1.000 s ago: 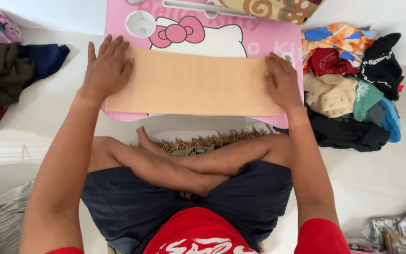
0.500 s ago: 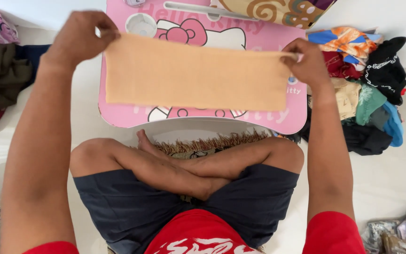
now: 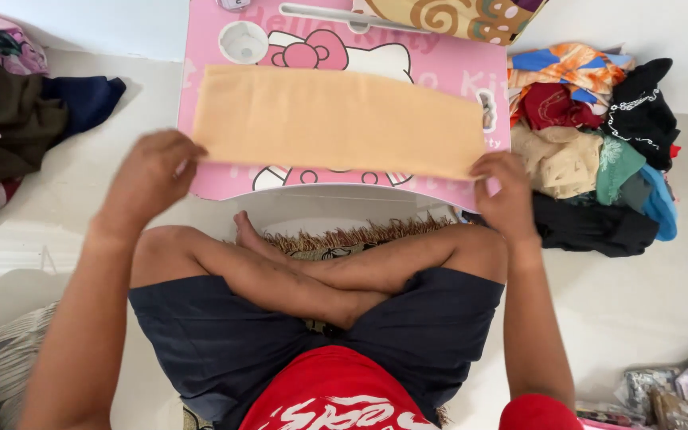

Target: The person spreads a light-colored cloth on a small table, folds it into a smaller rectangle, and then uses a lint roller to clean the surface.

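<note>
While you sit cross-legged, your left hand (image 3: 151,177) pinches the near-left corner of the long peach-tan folded cloth strip (image 3: 336,119), fingers closed on its edge. That strip lies flat on the pink cartoon-printed lap table (image 3: 471,76), long axis running 9 to 3 o'clock, its body at 12 o'clock from both hands. Your right hand (image 3: 505,191) grips the near-right corner likewise. Both hands equally near. Heaped mixed-colour clothes (image 3: 599,151) sit at 3 o'clock.

Plain peach-orange cloth (image 3: 336,119), folded into a long flat strip, lying stretched sideways across the pink lap table (image 3: 455,68), both near corners pinched, barely any wrinkles
</note>
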